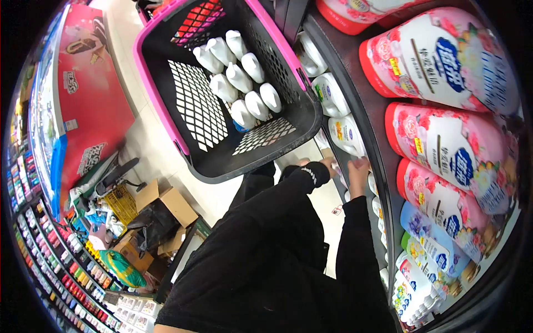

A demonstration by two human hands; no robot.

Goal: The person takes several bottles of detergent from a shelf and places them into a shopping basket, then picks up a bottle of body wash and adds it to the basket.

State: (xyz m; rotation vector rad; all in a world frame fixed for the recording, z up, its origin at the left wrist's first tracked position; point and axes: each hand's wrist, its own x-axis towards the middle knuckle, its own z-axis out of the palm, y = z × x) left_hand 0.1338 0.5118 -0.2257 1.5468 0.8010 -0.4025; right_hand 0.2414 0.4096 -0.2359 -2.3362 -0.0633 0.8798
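My left hand (328, 166), in a black sleeve with white lettering at the cuff, is at the edge of a lower shelf, its fingers bent inward. Close beside it my right hand (358, 171) reaches to the same spot with curled fingers. A white object (340, 173) shows partly between them; its kind is hard to make out. Just beyond the hands, white labelled bottles (347, 135) stand on the shelf. Above my left hand is a black basket with a pink rim (161, 114), holding several white bottles (239, 77) grouped together.
Large pink and white bottles (438, 141) line the upper shelf on the right, whose dark edge (363, 105) runs beside my arms. To the left are a red freezer (91, 83), an open cardboard box (175, 208) and stocked shelves (66, 255).
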